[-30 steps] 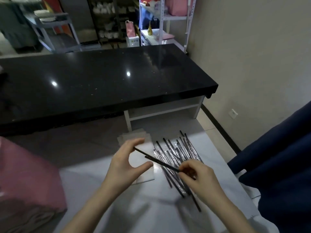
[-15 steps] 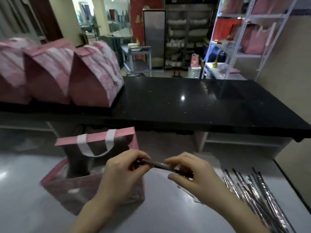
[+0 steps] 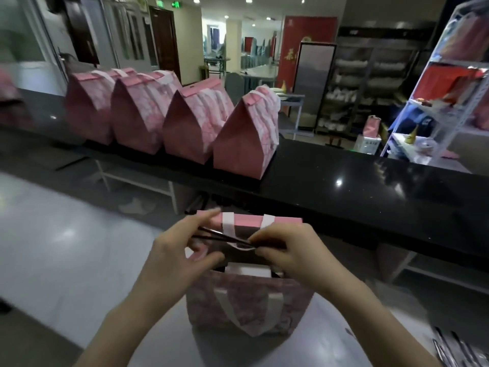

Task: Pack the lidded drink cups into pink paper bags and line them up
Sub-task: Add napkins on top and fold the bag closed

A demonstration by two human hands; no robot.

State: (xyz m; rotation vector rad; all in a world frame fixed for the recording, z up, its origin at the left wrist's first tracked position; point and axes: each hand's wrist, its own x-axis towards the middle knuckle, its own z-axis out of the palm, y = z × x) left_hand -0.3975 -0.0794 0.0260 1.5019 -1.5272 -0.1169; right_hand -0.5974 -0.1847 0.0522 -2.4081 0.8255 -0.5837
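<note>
An open pink paper bag point(image 3: 246, 300) with white handles stands on the white table right in front of me. Both hands hold a dark wrapped straw point(image 3: 225, 237) level across the bag's open mouth. My left hand point(image 3: 180, 258) pinches its left end. My right hand point(image 3: 288, 250) pinches its right end. What is inside the bag is hidden. Several closed pink bags point(image 3: 172, 120) stand in a row on the black counter point(image 3: 357, 192) beyond.
More wrapped straws point(image 3: 460, 348) lie at the table's bottom right corner. A metal shelf rack point(image 3: 447, 96) with pink and red bags stands at the right. The white table point(image 3: 53, 250) stretches to the left.
My view has swung left and up. Both hands have carried the straw from the straw pile to above the open bag, which now stands upright directly below them.
</note>
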